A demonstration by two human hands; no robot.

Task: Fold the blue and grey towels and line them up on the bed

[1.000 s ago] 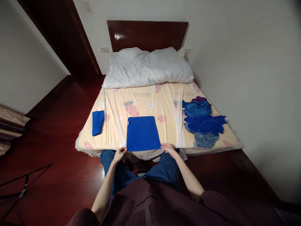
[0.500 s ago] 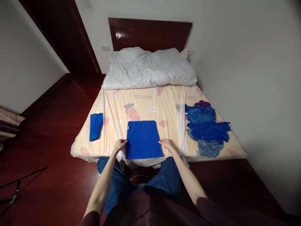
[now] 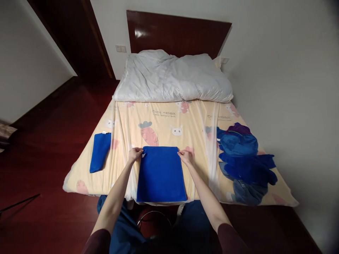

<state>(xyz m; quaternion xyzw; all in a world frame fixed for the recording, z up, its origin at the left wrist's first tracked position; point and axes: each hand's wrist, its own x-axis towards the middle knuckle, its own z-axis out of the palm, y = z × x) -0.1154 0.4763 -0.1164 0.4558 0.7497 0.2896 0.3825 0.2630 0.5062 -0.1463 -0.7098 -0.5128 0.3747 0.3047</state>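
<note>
A blue towel (image 3: 162,174) lies flat on the bed's near edge, a small white tag by its upper left corner. My left hand (image 3: 135,154) pinches that far left corner between thumb and fingers. At the far right corner, my right hand (image 3: 185,156) has its fingertips closed on the towel's edge. To the left lies a folded blue towel (image 3: 100,152) in a narrow strip, with a white tag at its top. Crumpled towels in blue (image 3: 246,167), purple (image 3: 238,129) and grey-blue (image 3: 250,193) are heaped on the right.
The bed (image 3: 124,123) has a cream sheet printed with carrots and rabbits. A white quilt (image 3: 172,77) is bunched across the far end against a dark wooden headboard (image 3: 177,33). A wall (image 3: 286,88) runs along the right. A thin black rod (image 3: 19,204) shows at lower left.
Both hands have moved from the towel's sides up to its far corners. The camera view has shifted closer over the bed. The folded towel and the heap stay put.
</note>
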